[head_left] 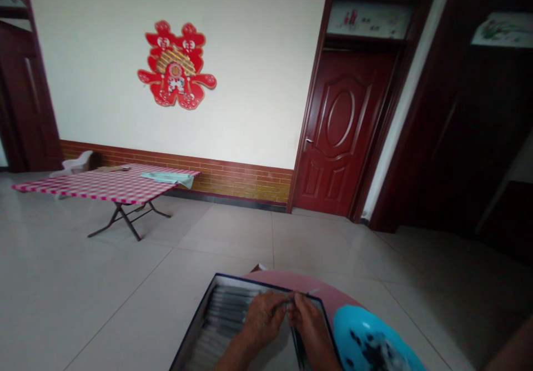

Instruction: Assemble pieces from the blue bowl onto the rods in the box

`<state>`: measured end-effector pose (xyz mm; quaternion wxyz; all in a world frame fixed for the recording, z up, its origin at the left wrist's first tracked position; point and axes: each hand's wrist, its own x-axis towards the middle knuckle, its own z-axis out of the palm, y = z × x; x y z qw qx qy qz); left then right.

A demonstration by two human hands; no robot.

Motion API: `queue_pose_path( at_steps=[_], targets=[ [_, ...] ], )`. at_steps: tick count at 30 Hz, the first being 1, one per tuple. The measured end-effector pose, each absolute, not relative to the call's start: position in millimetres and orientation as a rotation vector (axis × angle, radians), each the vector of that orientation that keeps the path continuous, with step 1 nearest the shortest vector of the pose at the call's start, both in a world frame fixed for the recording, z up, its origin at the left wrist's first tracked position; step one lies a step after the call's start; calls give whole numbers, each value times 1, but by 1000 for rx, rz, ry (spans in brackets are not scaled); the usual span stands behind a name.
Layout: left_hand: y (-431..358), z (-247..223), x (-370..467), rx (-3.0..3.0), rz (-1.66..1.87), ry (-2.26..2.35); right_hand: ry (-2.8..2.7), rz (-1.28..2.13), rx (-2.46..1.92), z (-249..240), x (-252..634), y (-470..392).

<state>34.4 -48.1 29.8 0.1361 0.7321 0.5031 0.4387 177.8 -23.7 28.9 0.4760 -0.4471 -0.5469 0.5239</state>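
Note:
My left hand [264, 315] is closed in a pinch over an open shallow box [192, 326] with a dark rim. Beside it, my right hand [308, 321] is closed too, its fingertips meeting those of the left. Between the fingertips is a thin stick-like piece [313, 291], mostly hidden, with a pale end sticking out to the right. Rows of slender dark sticks [229, 307], perhaps pens, lie in the left part of the box. Right of my right hand stands a bright blue basin [347, 321] with small black pieces [381, 354] in it.
The box and basin rest on a round pink tabletop [328, 290]. Farther off, a folding table [104, 185] with a checked cover carries a pale green cloth [166, 178]. A white chair [78, 161] stands behind it. A dark red door [339, 132] is in the back wall.

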Motion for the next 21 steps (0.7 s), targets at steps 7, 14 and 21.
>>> queue_pose_path(
  at_steps=[7, 14, 21],
  targets=[
    [-52, 40, 37, 2118, 1074, 1799, -1188, 1258, -1086, 31, 173, -26],
    [-51, 31, 36, 2227, 1084, 1833, -720, 1338, -967, 34, 182, -18],
    [-42, 8, 35, 2292, 1396, 1560, -929, 1244, -1080, 27, 180, -19]
  ],
)
